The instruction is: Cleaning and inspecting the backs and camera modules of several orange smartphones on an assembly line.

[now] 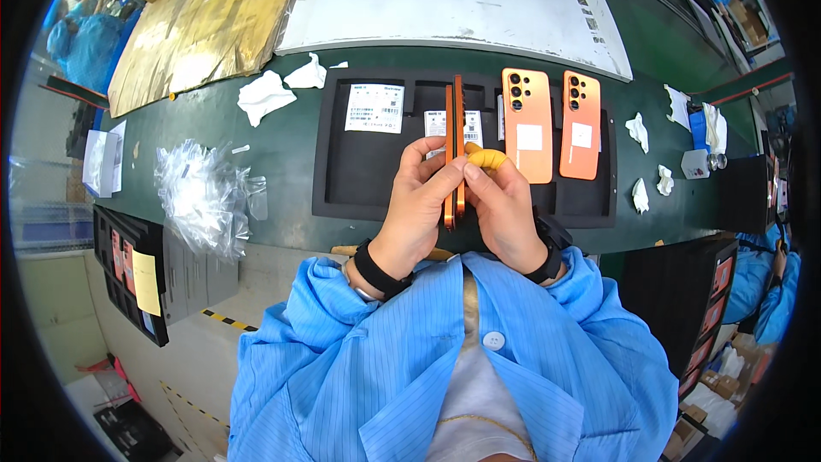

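Two orange phones stand edge-on and side by side over the middle of a black foam tray point(335, 180). My left hand point(415, 205) is closed on the left phone point(449, 133). Closed on the right phone point(459, 103) is my right hand point(506, 216), with a yellow covering on one finger. The two thumbs meet at the phones' near edges; the far fingers are partly hidden. On the tray's right side lie two more orange phones, one larger in view point(532, 161) and one beyond it point(580, 158), backs up, each with a white sticker. A white label sheet point(374, 109) lies at the tray's left.
Clear plastic bags point(201, 197) are heaped left of the tray. Crumpled white papers point(265, 98) lie around it. A white board point(453, 0) and a yellow-brown sheet point(205, 30) cover the back. Black trays stand stacked at right point(658, 299) and lower left point(128, 269).
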A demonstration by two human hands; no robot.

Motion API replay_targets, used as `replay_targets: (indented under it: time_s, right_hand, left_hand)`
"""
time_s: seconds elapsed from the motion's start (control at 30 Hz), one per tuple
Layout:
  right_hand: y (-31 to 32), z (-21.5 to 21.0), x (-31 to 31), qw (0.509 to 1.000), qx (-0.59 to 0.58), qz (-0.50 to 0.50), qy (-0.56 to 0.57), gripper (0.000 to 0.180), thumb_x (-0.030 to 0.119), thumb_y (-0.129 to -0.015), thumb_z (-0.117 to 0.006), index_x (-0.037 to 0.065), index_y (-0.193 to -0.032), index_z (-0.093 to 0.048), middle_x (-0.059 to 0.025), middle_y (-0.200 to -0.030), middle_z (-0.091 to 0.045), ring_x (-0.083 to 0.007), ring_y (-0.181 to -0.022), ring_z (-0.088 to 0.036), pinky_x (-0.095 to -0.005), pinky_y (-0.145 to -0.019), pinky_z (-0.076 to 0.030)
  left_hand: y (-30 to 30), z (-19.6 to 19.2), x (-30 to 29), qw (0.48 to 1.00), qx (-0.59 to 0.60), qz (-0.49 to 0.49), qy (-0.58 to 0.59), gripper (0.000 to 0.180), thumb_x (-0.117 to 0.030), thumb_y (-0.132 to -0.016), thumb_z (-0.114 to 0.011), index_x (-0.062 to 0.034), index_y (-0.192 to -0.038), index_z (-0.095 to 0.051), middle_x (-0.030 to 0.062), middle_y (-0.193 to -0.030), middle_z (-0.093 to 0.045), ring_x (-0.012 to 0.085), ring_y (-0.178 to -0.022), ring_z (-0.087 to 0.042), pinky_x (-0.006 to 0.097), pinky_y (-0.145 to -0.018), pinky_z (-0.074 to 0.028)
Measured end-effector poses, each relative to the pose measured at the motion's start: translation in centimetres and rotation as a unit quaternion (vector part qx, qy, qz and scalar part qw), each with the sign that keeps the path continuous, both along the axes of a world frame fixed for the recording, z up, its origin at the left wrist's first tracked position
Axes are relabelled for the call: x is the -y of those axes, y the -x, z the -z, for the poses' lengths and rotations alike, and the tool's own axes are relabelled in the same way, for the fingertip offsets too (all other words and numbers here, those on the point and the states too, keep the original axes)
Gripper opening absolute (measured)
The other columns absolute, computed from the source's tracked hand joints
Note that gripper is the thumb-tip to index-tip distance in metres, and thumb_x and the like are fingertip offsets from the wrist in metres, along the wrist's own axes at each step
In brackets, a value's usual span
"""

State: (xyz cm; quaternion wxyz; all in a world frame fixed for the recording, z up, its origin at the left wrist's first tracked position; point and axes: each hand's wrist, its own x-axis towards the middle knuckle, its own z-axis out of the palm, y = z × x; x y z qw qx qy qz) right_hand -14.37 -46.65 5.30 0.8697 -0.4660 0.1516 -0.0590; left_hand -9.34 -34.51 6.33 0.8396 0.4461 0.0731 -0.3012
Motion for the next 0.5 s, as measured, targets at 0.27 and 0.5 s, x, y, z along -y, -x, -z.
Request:
replay_targets:
  time_s: [0.27,0.5]
  right_hand:
    - [-0.5,-0.1,-0.3,0.999,0.026,0.015,-0.021,0.034,0.001,-0.094,-0.067,0.0,-0.126,-0.056,-0.0094,-0.119,-0.063,-0.0155,-0.108,-0.061,-0.0296,-0.095,-0.05]
    - [-5.0,1.1,2.2,0.989,0.096,0.104,0.048,0.047,-0.016,-0.087,-0.061,-0.001,-0.131,-0.056,-0.0115,-0.128,-0.062,-0.0244,-0.119,-0.06,-0.0366,-0.104,-0.049]
  left_hand:
    - [-1.1,-0.7,0.0,0.998,0.051,0.005,0.044,0.071,-0.006,-0.094,-0.067,-0.0064,-0.153,-0.03,0.013,-0.12,-0.061,0.0181,-0.109,-0.063,0.032,-0.09,-0.055]
    - [-4.2,-1.4,0.1,0.959,0.254,-0.048,-0.114,0.08,-0.002,-0.088,-0.07,-0.0065,-0.156,-0.028,0.0189,-0.135,-0.048,0.0225,-0.111,-0.06,0.033,-0.089,-0.056]
